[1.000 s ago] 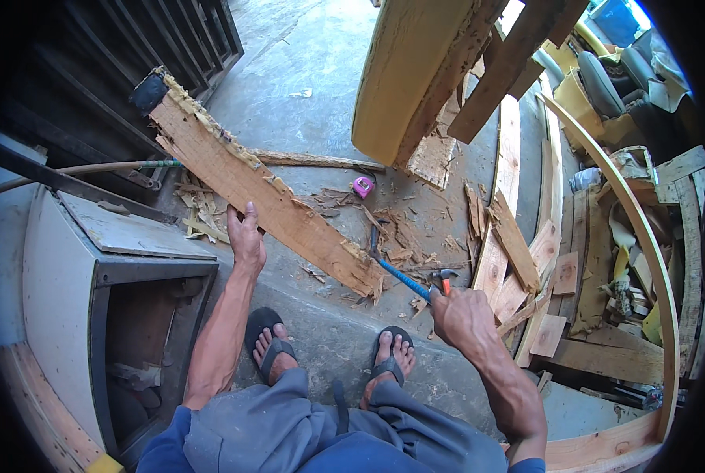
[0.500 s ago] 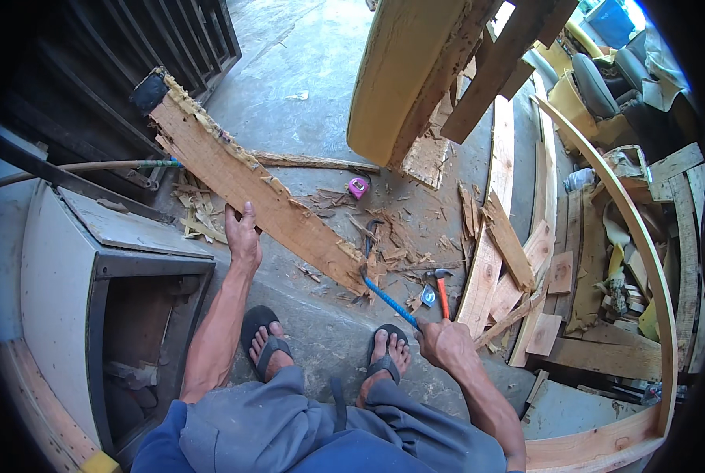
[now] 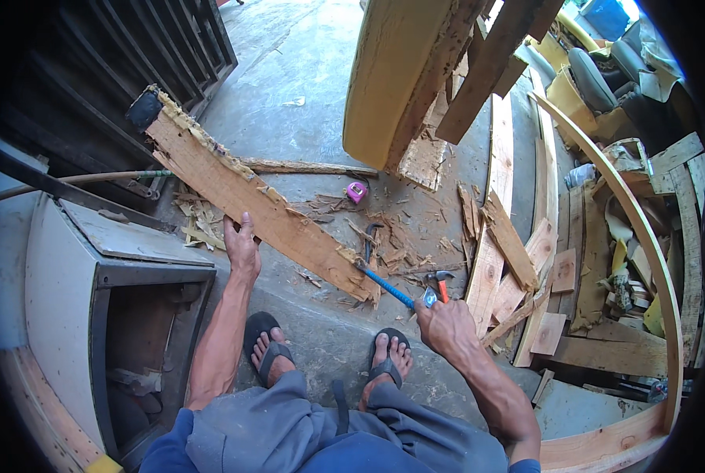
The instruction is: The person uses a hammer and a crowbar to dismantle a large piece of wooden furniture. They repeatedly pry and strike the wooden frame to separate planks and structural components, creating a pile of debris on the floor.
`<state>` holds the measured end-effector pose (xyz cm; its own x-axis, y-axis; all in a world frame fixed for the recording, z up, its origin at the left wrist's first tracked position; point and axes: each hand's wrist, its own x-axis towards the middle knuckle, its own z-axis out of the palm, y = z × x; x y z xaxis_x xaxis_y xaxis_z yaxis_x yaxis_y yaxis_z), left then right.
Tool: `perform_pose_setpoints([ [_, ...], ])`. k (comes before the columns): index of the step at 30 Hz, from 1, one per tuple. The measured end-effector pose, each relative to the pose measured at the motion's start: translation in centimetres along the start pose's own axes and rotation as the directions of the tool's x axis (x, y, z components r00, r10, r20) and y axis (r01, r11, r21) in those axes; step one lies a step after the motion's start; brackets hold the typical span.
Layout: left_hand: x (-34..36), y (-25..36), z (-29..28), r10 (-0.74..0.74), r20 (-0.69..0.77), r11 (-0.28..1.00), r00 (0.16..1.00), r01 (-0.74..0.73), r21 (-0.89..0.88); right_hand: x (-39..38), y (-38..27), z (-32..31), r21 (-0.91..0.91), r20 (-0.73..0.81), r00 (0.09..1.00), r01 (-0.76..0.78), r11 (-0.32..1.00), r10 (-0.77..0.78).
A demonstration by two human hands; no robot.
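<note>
My left hand (image 3: pixel 243 246) grips the lower edge of a long, rough wooden board (image 3: pixel 238 203), thumb on its face and fingers partly hidden beneath. The board slants from upper left down toward my feet. Torn yellowish material runs along its upper edge, and a dark patch covers its far end. In my right hand (image 3: pixel 449 325) is a blue pry bar (image 3: pixel 388 288), fist closed round it. The bar's far tip meets the board's near right end; whether it is wedged in cannot be made out. Just beyond that fist, an orange-handled hammer (image 3: pixel 444 288) lies on the floor.
Wood scraps and a pink tape measure (image 3: pixel 356 191) lie on the concrete. A dark hooked tool (image 3: pixel 373 232) rests near the board's end. A padded wooden frame (image 3: pixel 404 87) looms ahead. Planks (image 3: pixel 501 158) and a curved strip (image 3: pixel 605 167) flank the right; an open cabinet (image 3: pixel 61 292) stands left.
The board's far end has dipped a little. My right hand has moved slightly forward, and the blue bar lies at a shallower slant, its tip still at the board's end.
</note>
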<state>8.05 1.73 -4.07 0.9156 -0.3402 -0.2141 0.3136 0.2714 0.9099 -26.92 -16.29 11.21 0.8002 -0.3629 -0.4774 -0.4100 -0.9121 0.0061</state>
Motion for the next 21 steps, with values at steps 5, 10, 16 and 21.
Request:
perform_pose_setpoints([
  [5,1.0,-0.1,-1.0,-0.074,-0.014,0.997,0.997,0.074,0.009,0.3,1.1,1.6,0.129,0.035,0.998,-0.054,0.990,0.050],
  [10,3.5,-1.4,-1.3,-0.234,-0.232,0.969,0.944,0.247,0.031,-0.5,2.5,8.8,0.266,0.057,0.990,-0.136,0.954,0.125],
  [16,6.3,-4.3,-3.2,-0.181,-0.276,0.941,0.944,0.248,0.232,1.3,3.2,9.3,0.248,0.074,0.987,-0.157,0.956,0.143],
  [21,8.9,-6.6,-4.4,-0.072,-0.453,0.705,0.888,0.367,0.607,2.5,3.5,6.4,0.218,0.102,0.994,-0.049,0.975,0.027],
])
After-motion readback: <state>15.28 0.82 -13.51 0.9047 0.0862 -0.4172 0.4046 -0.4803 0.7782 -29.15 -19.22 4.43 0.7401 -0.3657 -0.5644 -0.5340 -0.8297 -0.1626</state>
